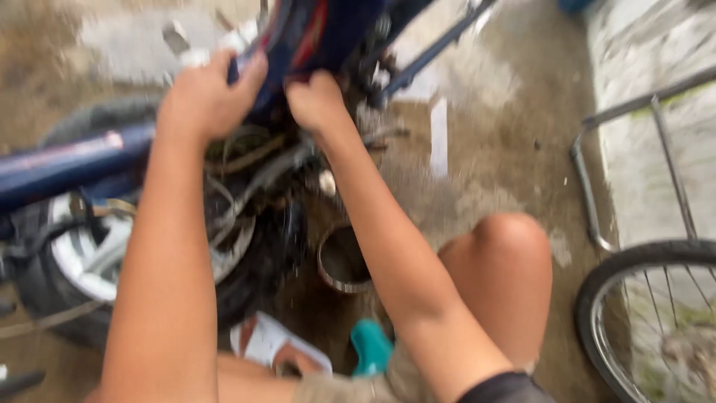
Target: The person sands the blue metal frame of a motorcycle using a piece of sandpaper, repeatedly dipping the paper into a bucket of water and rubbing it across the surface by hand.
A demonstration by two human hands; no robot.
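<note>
A blue bicycle frame (67, 160) lies across the concrete floor in front of me, blurred by motion. My left hand (205, 97) grips the blue frame part (313, 30) near the top of the view, fingers wrapped over it. My right hand (317, 101) is closed just beside it, pressed against the dark greasy parts under the same frame piece; what it holds is hidden. Below my arms sits the bicycle's wheel (89, 261) with a black tyre and pale rim.
A round metal tin (341, 261) stands on the floor between my arms and my bare knee (511, 239). A white sandal (272, 343) and a teal object (371, 345) lie near my feet. Another bicycle wheel (641, 313) and a metal rack (597, 186) are at the right.
</note>
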